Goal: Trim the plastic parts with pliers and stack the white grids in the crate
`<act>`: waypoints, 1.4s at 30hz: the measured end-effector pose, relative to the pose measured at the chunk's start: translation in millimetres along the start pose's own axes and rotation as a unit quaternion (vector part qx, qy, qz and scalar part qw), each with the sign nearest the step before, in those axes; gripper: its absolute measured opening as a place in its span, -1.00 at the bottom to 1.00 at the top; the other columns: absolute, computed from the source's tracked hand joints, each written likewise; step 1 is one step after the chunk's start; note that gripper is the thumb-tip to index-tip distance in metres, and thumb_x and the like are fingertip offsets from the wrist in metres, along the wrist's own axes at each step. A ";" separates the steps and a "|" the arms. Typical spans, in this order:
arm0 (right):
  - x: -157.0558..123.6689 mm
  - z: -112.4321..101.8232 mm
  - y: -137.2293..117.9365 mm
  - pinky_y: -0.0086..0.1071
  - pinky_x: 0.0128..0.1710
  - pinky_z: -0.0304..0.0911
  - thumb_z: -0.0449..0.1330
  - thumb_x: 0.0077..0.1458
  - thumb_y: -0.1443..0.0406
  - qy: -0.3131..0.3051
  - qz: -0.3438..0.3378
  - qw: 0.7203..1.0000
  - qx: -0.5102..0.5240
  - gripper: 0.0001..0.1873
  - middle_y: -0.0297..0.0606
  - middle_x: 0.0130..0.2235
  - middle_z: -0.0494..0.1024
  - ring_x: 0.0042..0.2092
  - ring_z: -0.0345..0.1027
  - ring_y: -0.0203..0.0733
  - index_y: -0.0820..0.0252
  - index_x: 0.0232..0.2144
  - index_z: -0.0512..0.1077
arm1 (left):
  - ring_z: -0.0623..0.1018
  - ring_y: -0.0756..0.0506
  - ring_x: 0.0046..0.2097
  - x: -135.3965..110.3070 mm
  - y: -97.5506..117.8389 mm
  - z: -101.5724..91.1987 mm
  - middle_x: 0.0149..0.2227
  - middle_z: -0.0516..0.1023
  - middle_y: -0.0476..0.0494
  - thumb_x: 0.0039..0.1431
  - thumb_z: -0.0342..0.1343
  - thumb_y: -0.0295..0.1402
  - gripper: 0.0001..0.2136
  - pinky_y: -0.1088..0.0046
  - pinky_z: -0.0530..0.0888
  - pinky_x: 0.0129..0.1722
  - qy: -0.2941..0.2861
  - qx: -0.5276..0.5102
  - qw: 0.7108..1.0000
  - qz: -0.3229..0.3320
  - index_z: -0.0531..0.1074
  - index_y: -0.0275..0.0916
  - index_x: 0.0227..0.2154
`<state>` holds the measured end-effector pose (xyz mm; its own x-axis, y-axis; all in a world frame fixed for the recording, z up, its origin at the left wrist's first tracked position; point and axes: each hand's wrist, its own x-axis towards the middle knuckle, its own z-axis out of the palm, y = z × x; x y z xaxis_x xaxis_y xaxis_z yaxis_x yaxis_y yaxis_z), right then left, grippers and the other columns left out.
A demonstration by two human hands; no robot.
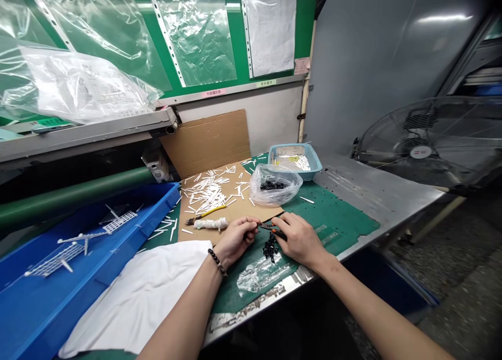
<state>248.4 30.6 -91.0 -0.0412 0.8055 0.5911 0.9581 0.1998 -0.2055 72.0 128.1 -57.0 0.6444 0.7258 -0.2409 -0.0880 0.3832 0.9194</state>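
Note:
My right hand point(300, 239) is closed round small pliers point(280, 234) with black and orange handles, their jaws pointing left. My left hand point(237, 239) pinches something tiny at the plier tips; the fingers hide what it is. Just below the pliers, a heap of small shiny black pieces point(270, 247) lies on the green mat point(345, 213). Beyond my hands stands an open clear plastic bag point(288, 193) with more black pieces inside. Many thin white sticks point(209, 192) are scattered on a cardboard sheet point(239, 211).
A light blue basket point(314, 164) holds white pieces. Near my left hand lie a yellow-handled tool point(212, 212) and a white wrapped bundle point(212, 223). At left are a white cloth point(157, 287) and a blue tray point(129, 239) with white frames. A fan point(421, 150) stands right.

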 end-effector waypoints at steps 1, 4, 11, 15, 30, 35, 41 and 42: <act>0.2 -0.2 -0.2 -0.32 -0.19 0.12 0.15 0.11 0.38 -0.002 -0.002 1.000 0.000 -0.78 -0.21 -0.25 0.38 -0.24 0.21 -0.11 0.18 -0.15 0.40 | 0.28 0.16 -0.54 0.1 -0.3 0.0 -0.52 0.38 -0.02 -0.06 0.22 -0.48 -0.83 0.70 0.21 -0.56 -0.001 0.002 1.000 0.003 0.47 -0.38 -0.35; 0.4 0.2 0.1 -0.32 -0.20 0.11 0.15 0.14 0.36 -0.008 -0.005 1.000 0.000 -0.79 -0.21 -0.26 0.38 -0.25 0.20 -0.12 0.17 -0.14 0.40 | 0.28 0.15 -0.54 0.4 -0.8 -0.3 -0.51 0.38 -0.01 -0.09 0.25 -0.46 -0.81 0.70 0.20 -0.55 0.000 0.008 1.000 0.011 0.48 -0.38 -0.34; -0.4 1.6 -0.1 -0.31 -0.19 0.09 0.14 0.15 0.35 -0.022 0.001 1.000 -0.010 -0.80 -0.21 -0.25 0.37 -0.23 0.19 -0.10 0.16 -0.14 0.39 | 0.26 0.15 -0.53 0.9 -2.9 0.8 -0.51 0.37 0.01 -0.13 0.31 -0.40 -0.75 0.65 0.15 -0.54 0.003 0.032 0.999 0.039 0.49 -0.37 -0.34; -0.3 1.8 -0.3 -0.31 -0.20 0.08 0.15 0.13 0.36 -0.034 0.004 0.999 -0.018 -0.81 -0.23 -0.27 0.37 -0.24 0.18 -0.10 0.16 -0.16 0.39 | 0.26 0.13 -0.52 0.4 -3.2 1.9 -0.51 0.38 0.01 -0.12 0.31 -0.35 -0.72 0.62 0.14 -0.53 0.001 0.063 0.996 0.055 0.48 -0.35 -0.31; 3.7 -5.8 -5.0 -0.27 -0.20 0.06 0.10 0.21 0.28 -0.036 -0.024 0.997 -0.066 -0.74 -0.16 -0.24 0.37 -0.23 0.14 -0.07 0.20 -0.06 0.38 | 0.08 0.16 -0.64 0.1 -3.8 0.0 -0.63 0.21 0.12 -0.06 0.26 -0.18 -0.69 0.52 -0.09 -0.62 0.012 0.145 0.989 0.011 0.29 -0.29 -0.57; 1.8 -2.6 -2.6 -0.30 -0.26 0.04 0.11 0.19 0.32 -0.040 -0.033 0.995 -0.081 -0.85 -0.21 -0.33 0.37 -0.28 0.16 -0.11 0.20 -0.20 0.42 | 0.09 0.15 -0.64 0.1 -3.0 -0.5 -0.63 0.22 0.11 -0.09 0.29 -0.17 -0.68 0.52 -0.09 -0.62 0.010 0.152 0.988 -0.004 0.30 -0.28 -0.56; -1.8 2.1 -1.6 -0.35 -0.31 0.03 0.08 0.21 0.32 -0.030 -0.016 0.997 -0.072 -0.89 -0.27 -0.36 0.36 -0.32 0.19 -0.17 0.17 -0.27 0.42 | 0.07 0.17 -0.64 -2.5 -1.0 3.3 -0.63 0.21 0.12 -0.10 0.30 -0.18 -0.67 0.53 -0.10 -0.63 -0.009 0.139 0.990 -0.009 0.29 -0.28 -0.56; -2.0 2.3 -1.5 -0.36 -0.30 0.04 0.09 0.21 0.32 -0.020 -0.012 0.997 -0.067 -0.89 -0.26 -0.35 0.36 -0.31 0.20 -0.17 0.17 -0.27 0.41 | 0.07 0.17 -0.64 -3.9 -0.4 3.9 -0.62 0.21 0.11 -0.09 0.30 -0.19 -0.68 0.55 -0.09 -0.63 -0.006 0.131 0.991 -0.007 0.29 -0.29 -0.55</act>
<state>246.4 29.9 -93.7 -0.0730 0.8239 0.5621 0.9859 0.1446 -0.0839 72.5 122.9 -55.2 0.6527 0.7143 -0.2527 0.1208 0.2311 0.9654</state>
